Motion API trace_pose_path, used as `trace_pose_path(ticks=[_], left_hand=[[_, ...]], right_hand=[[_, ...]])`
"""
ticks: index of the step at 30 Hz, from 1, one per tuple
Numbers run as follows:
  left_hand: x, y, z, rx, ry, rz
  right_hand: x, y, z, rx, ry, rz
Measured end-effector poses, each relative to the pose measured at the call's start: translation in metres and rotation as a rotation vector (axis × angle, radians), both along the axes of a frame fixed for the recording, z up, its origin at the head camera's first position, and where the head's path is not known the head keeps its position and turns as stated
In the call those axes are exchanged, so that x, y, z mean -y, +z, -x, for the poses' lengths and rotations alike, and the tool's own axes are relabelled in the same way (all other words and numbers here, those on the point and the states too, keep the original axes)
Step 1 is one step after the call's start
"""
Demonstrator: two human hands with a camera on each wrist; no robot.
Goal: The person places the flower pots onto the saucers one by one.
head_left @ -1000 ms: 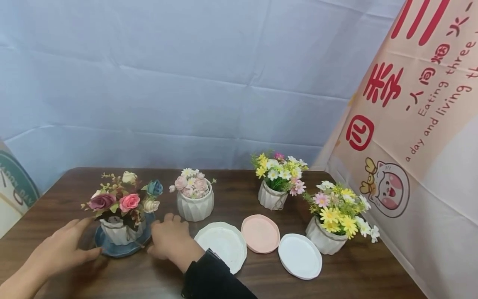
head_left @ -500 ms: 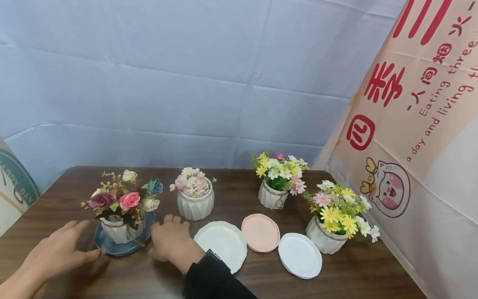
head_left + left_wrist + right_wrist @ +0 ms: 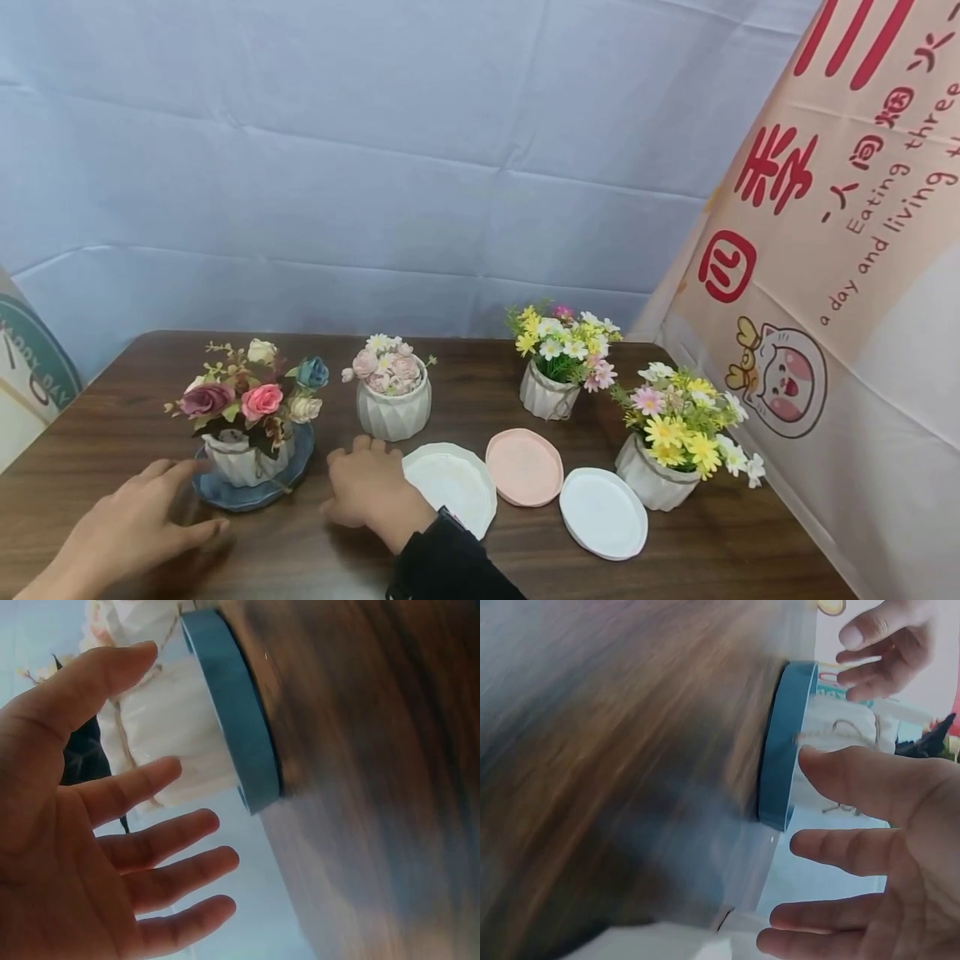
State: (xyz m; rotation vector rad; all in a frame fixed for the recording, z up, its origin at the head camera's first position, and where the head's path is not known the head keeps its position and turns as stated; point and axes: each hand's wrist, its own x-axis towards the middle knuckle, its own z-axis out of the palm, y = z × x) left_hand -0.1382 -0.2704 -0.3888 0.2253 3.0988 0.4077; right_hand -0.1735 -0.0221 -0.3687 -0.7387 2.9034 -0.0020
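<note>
A white pot [image 3: 243,458] of mixed roses [image 3: 261,402] stands upright on a blue saucer [image 3: 247,497] at the table's left. To the left of the saucer is my left hand [image 3: 131,521], its fingers spread and holding nothing. In the left wrist view, that hand [image 3: 90,825] shows its palm towards the pot, with the blue saucer [image 3: 236,712] beyond the fingers. My right hand [image 3: 378,487] is on the other side, between the blue saucer and a white plate [image 3: 457,483] that it partly covers. In the right wrist view its fingers [image 3: 847,851] are extended and grip nothing.
A pot of pale pink flowers [image 3: 393,408] stands behind my right hand. A pink saucer [image 3: 523,468] and a white oval saucer [image 3: 603,514] lie right of centre. Two daisy pots [image 3: 547,392] stand at the right, near a printed cloth [image 3: 795,250].
My right hand has moved right, away from the blue saucer, and covers more of the white plate. My left hand has shifted slightly down and right. The pots stay in place.
</note>
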Motion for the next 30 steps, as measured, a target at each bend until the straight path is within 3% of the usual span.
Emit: trace_pose_path(ticks=[7, 23, 30], left_hand=[[-0.016, 0.002, -0.007, 0.042, -0.015, -0.034], [-0.052, 0.005, -0.009, -0.057, -0.091, -0.064], [-0.066, 0.005, -0.005, -0.096, -0.138, -0.059]], right_hand=[[-0.016, 0.002, -0.001, 0.011, -0.021, 0.036], [-0.056, 0.006, -0.003, 0.02, -0.057, 0.104], [-0.072, 0.004, 0.0, 0.027, -0.086, 0.109]])
